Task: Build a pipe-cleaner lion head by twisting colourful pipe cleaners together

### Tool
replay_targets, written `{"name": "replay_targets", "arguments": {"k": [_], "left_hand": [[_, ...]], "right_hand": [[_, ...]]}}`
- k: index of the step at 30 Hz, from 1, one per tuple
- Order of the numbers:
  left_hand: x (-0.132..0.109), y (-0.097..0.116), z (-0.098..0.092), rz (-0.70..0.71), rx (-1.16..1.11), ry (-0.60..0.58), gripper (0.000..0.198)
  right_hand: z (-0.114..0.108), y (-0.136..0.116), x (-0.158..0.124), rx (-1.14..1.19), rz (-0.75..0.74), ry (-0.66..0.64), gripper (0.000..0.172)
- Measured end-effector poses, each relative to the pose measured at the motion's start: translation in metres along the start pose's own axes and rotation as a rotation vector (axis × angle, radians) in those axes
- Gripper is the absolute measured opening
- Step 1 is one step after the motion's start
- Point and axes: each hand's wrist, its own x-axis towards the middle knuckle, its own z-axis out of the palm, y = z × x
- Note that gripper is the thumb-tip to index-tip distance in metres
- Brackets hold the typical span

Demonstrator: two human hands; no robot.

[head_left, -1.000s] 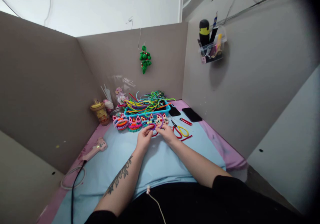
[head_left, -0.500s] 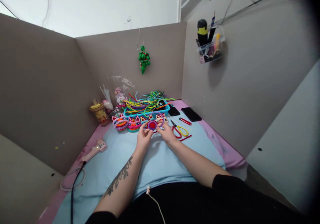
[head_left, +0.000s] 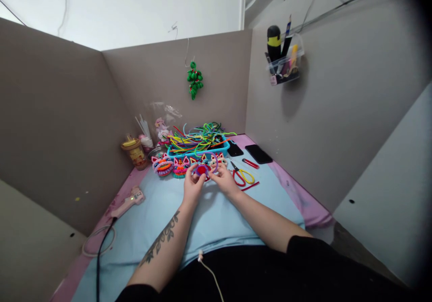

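Observation:
Between my hands is a round coil of pipe cleaner (head_left: 201,170), red in the middle with purple around it. My left hand (head_left: 193,182) pinches its left edge. At its right side, my right hand (head_left: 222,179) has its fingers closed on a loose purple pipe cleaner (head_left: 216,160) that arcs up from the coil. Just behind my hands stands a row of colourful animal heads with pointed ears, among them a pink head (head_left: 181,168) and a purple-and-orange head (head_left: 163,165). Part of the row is hidden by my fingers.
A blue basket (head_left: 197,153) heaped with pipe cleaners stands at the back. Scissors (head_left: 243,175), a red cutter (head_left: 250,163) and a phone (head_left: 258,154) lie to the right. A pink glue gun (head_left: 130,202) with a black cable and a lidded cup (head_left: 135,152) are at left.
The coil has shifted slightly left and turned a little in my fingers. The purple strand's loop has moved left with it. Both hands keep their hold.

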Motion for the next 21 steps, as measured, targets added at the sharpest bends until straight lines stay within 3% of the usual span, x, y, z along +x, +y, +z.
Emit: {"name": "replay_targets", "arguments": {"k": [9, 21], "left_hand": [[0.001, 0.000, -0.001, -0.020, -0.048, -0.002, 0.052], [0.001, -0.002, -0.003, -0.057, -0.026, -0.077, 0.051]], "right_hand": [[-0.002, 0.004, 0.003, 0.042, -0.054, 0.076, 0.018], [-0.004, 0.010, 0.007, 0.091, -0.001, 0.083, 0.024]]}}
